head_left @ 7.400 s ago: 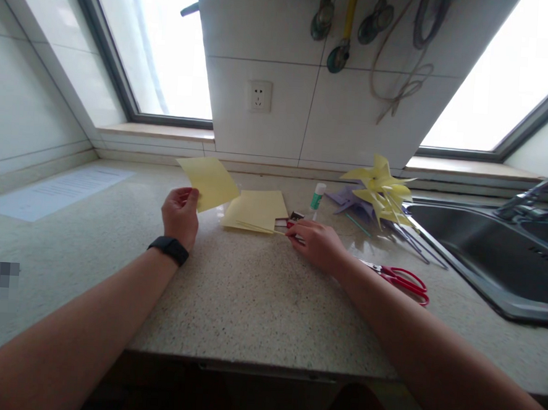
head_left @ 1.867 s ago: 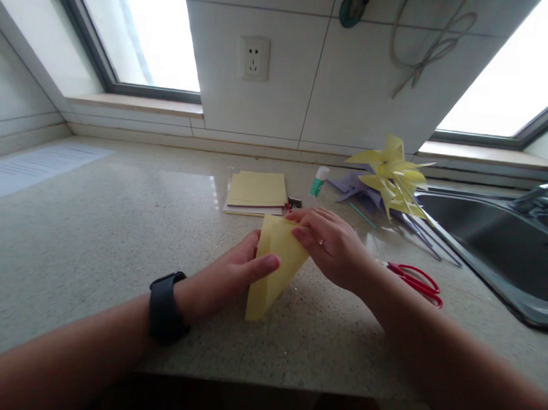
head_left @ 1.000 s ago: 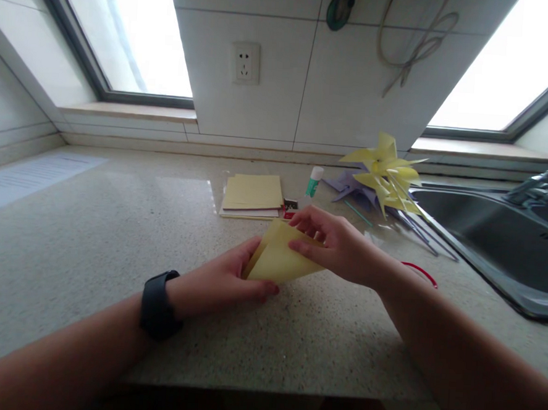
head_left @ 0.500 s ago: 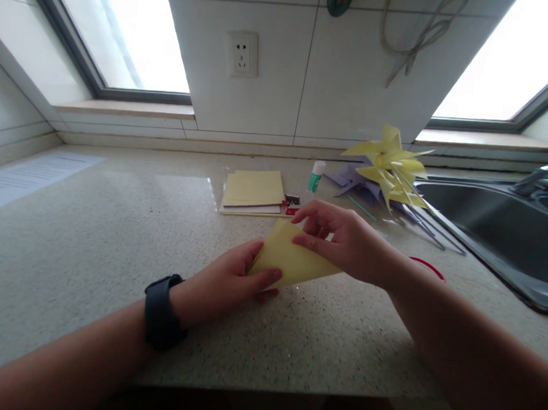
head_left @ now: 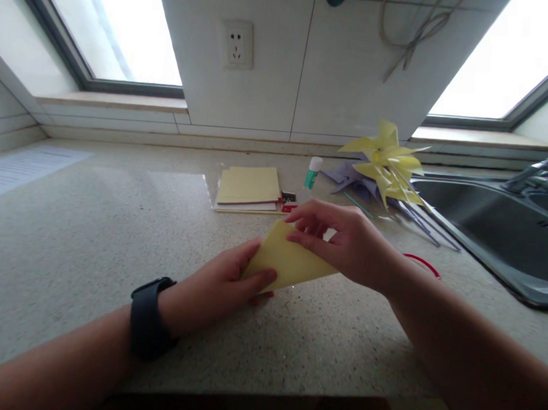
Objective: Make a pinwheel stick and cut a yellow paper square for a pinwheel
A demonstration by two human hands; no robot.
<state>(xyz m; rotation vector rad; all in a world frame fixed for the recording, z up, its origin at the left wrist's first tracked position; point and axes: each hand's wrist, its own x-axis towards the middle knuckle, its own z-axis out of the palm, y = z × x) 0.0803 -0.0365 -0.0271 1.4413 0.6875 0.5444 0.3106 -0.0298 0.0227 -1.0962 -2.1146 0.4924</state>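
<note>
Yellow sheet is hanging between both hands, just above the near middle of the pale speckled counter. Left hand is gripping its left end, thumb lying on top, fingers curling beneath. Right hand is pinching the far edge between thumb and forefinger, remaining fingers curling in.

Progress, judging from the layout: the sheet is seemingly lying doubled over, so folding is likely under way; no cuts are showing. How sharp the crease is, cannot tell. Far right, a yellow pinwheel is resting over a purple paper shape, apparently work already done. Left over: a stack of yellow sheets is lying flat beyond the hands, small red box sitting at its right. Glue stick is standing capped, apparently idle. Red loop is showing beyond the right forearm, remainder hidden.
</note>
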